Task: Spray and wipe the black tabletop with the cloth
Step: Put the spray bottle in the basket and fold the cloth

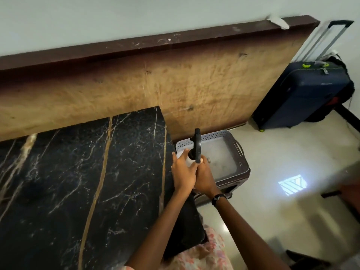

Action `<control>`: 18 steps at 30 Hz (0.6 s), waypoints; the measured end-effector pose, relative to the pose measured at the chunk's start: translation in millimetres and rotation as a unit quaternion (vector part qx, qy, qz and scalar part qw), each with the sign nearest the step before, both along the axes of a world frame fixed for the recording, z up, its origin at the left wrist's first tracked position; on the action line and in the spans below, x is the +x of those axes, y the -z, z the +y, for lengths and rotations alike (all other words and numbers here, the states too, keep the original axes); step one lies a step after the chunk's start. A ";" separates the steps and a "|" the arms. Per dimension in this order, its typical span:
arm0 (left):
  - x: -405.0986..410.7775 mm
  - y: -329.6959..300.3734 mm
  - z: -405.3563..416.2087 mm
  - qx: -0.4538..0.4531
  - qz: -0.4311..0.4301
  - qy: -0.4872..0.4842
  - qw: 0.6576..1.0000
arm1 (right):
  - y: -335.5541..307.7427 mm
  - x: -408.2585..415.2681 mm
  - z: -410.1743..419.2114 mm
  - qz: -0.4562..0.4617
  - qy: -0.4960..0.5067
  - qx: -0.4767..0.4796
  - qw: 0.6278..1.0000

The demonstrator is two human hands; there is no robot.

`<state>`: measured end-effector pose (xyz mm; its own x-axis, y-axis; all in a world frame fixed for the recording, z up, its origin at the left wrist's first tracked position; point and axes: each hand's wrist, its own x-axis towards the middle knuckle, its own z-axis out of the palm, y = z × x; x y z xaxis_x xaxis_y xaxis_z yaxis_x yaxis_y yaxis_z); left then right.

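The black tabletop lay unsprayed left of the basket, above which the spray bottle was clasped by both the left hand and right hand, no cloth being seen, so mist could be wasted into the basket if the nozzle was left unturned.

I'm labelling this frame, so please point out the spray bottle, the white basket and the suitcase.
spray bottle (197,148): head view, on its black trigger head.
white basket (210,135): head view, on its perforated far rim.
suitcase (303,94): head view, on its dark blue side panel.
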<state>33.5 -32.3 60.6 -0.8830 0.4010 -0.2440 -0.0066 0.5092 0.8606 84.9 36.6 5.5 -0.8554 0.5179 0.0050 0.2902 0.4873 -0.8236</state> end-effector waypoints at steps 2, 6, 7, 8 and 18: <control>2.0 8.5 16.7 -0.004 -0.005 0.010 1.000 | 6.3 0.9 21.5 -0.008 -0.006 0.018 1.000; 13.3 41.1 49.9 -0.016 -0.098 -0.045 0.994 | 33.0 4.5 69.2 -0.069 0.003 0.011 0.998; 17.6 49.3 55.6 -0.024 -0.131 -0.047 0.990 | 41.4 6.0 77.3 -0.081 0.005 0.000 0.997; 21.0 59.3 62.3 -0.033 -0.164 -0.050 0.985 | 51.5 8.0 85.4 -0.095 -0.001 -0.008 0.995; -1.5 149.1 92.6 -0.004 -0.329 -0.132 0.935 | 148.2 -13.8 135.0 -0.173 -0.054 -0.049 0.982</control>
<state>32.0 60.3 -88.6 -0.6084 0.1868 -0.7714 -0.6597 0.4214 0.6223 71.1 171.6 -142.7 -0.8470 0.4072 -0.3416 0.5122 0.4536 -0.7293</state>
